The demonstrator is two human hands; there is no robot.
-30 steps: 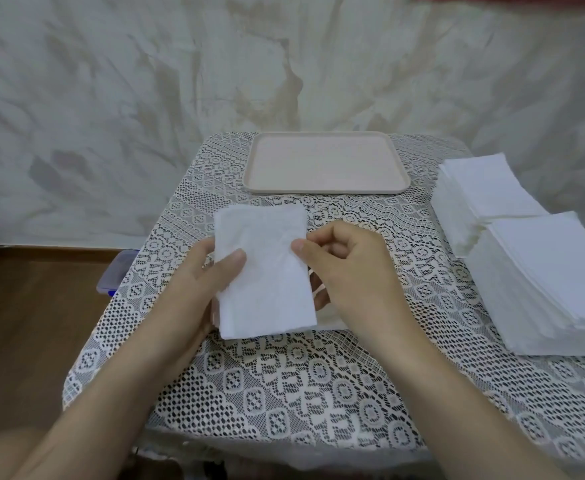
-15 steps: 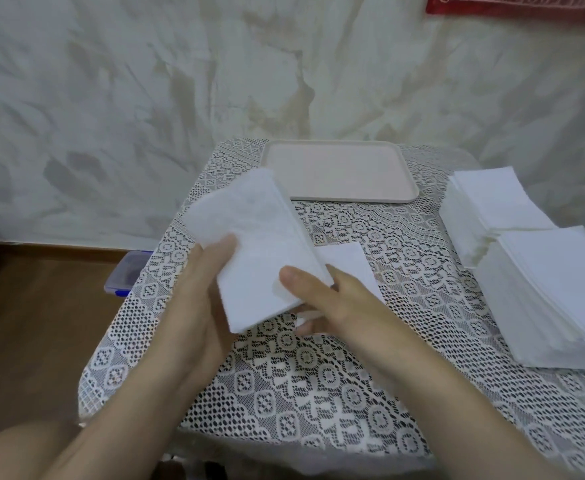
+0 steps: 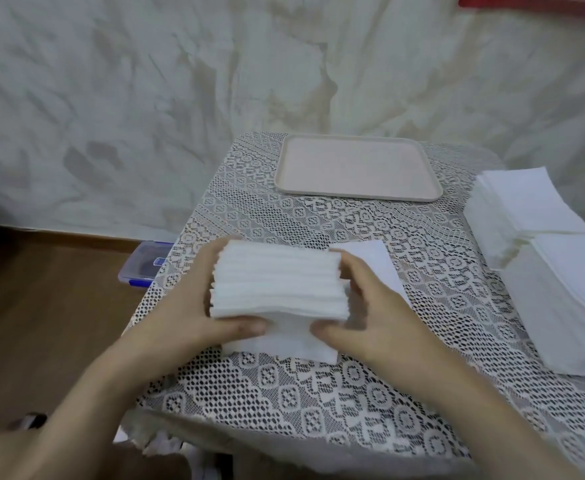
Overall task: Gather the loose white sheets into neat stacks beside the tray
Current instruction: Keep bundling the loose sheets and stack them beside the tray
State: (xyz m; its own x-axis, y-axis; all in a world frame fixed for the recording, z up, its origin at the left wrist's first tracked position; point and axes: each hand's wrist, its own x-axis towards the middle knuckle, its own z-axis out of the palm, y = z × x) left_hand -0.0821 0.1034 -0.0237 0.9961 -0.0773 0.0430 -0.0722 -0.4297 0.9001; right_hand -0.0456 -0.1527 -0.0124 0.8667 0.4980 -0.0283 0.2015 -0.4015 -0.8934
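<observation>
**Bundle turned on edge for squaring**

Hands meet at the centre of the frame. The left hand [image 3: 194, 306] and the right hand [image 3: 370, 317] each curl round one end of a bundle of white sheets [image 3: 280, 285], thumbs toward the camera and fingers behind, so both are closed on it and neither is free. The bundle seems to stand on its lower edge on the lace-covered desk [image 3: 284, 393], with its layered top edges facing up.

A second ago the same bundle was held with its flat face to the camera. Half a second ago it was tilted, mostly in the left hand. Now it is up on edge and clamped from both sides. I read that as the sheets being squared so their edges line up before the bundle is set down as a stack.

Just behind the right hand lies one loose sheet [image 3: 370, 258], flat on the desk and not yet gathered. At the right of the frame stand two finished piles, the near stack [image 3: 568, 299] and the far stack [image 3: 526, 202], touching each other. One pale tray [image 3: 353, 196] sits at the far edge of the desk, with nothing on it.

By count there are two hands, one held bundle, one loose sheet, two stacks and one tray. One plastic box [image 3: 145, 265] with blue clips sits on the wooden floor at the left.
</observation>
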